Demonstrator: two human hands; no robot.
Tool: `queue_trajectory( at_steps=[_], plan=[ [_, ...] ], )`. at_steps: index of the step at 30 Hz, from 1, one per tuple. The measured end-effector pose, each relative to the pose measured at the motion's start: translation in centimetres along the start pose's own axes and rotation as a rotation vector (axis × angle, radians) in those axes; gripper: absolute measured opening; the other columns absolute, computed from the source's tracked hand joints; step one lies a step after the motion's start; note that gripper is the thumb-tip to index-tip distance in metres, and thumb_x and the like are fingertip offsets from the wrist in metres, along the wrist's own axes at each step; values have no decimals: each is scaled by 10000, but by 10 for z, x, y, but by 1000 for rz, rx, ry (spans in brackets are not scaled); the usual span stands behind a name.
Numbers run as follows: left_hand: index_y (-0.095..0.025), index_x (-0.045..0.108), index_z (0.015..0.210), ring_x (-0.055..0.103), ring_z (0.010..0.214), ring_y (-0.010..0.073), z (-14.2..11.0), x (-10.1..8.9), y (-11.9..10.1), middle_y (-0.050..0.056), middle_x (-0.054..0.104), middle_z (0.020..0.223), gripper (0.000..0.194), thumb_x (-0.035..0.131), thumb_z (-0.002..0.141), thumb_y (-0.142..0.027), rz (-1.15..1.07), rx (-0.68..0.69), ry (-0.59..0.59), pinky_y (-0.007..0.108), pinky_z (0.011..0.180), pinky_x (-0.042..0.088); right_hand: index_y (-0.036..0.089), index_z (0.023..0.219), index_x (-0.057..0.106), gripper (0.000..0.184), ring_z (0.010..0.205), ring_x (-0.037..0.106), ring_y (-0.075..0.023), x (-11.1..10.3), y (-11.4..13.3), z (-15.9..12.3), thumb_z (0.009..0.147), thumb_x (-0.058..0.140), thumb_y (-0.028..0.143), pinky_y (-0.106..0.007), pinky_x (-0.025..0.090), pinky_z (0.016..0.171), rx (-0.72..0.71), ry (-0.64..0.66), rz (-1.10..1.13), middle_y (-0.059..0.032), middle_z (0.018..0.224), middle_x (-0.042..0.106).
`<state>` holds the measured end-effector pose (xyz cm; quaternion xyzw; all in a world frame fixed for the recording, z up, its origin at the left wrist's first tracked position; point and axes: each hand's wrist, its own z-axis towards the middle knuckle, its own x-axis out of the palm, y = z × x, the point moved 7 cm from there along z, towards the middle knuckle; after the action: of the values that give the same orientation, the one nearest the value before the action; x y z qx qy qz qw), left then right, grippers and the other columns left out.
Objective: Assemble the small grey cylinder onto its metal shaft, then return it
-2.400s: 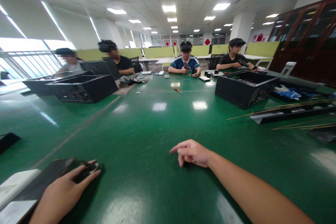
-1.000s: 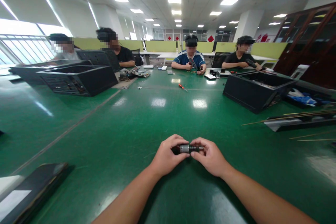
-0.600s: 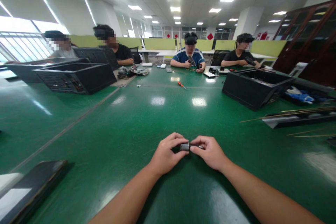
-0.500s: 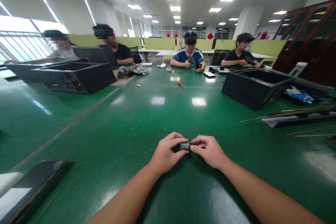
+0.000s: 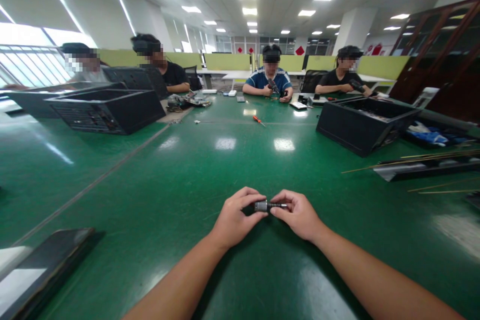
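Note:
A small cylindrical metal part with a shaft (image 5: 261, 206), silver in its thick section and dark and ridged along its thin one, lies sideways between my hands just above the green table. My left hand (image 5: 233, 219) is closed on its thick left end, thumb below and fingers above. The fingers of my right hand (image 5: 300, 216) pinch the thin ridged shaft on the right, whose bright tip shows between them. The far left end of the part is hidden in my left hand.
A dark flat slab (image 5: 56, 260) lies at front left. Black computer cases stand at left (image 5: 108, 112) and right (image 5: 365, 127). An orange screwdriver (image 5: 258, 120) lies mid-table. Thin rods (image 5: 423, 160) lie over a metal channel at right. Several people sit across the table (image 5: 168, 160).
My left hand has brought the part from beside the slab to the middle, where my right hand, earlier holding nothing, took hold of its shaft. Lately both hands have barely shifted.

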<state>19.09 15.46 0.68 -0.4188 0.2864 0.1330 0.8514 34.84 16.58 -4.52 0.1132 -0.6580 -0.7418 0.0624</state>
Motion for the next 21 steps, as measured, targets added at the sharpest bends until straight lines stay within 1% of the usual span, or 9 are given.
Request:
queue_trajectory(
  at_steps=[5, 9, 14, 21],
  plan=[
    [-225, 714, 1001, 641, 884, 158, 1, -1, -2, 35, 674, 949, 274, 762, 733, -189, 1, 14, -31, 274, 800, 513, 159, 860, 636, 161, 656, 564, -130, 0, -1, 0, 749, 698, 257, -243, 423, 585, -19, -3, -2, -17, 773, 641],
    [-230, 713, 1003, 640, 886, 156, 0, 0, -1, 31, 672, 951, 280, 763, 731, -186, 6, 12, -32, 275, 803, 514, 163, 863, 633, 154, 651, 551, -126, 0, 0, -1, 753, 692, 253, -237, 408, 573, -21, -6, 1, -10, 756, 631],
    [-230, 707, 1014, 637, 890, 156, 0, -1, 1, 33, 668, 958, 271, 754, 748, -209, 10, 8, -37, 279, 806, 512, 155, 887, 638, 179, 585, 510, -105, 0, 1, 0, 769, 686, 280, -229, 375, 539, 2, -13, 9, 5, 717, 613],
    [-225, 705, 1020, 639, 889, 159, 0, -2, 1, 39, 668, 961, 280, 756, 745, -204, 14, 10, -41, 284, 802, 516, 147, 899, 642, 188, 589, 522, -105, 0, 0, -1, 779, 681, 286, -234, 394, 559, -3, -11, 32, -1, 727, 622]
  ],
)
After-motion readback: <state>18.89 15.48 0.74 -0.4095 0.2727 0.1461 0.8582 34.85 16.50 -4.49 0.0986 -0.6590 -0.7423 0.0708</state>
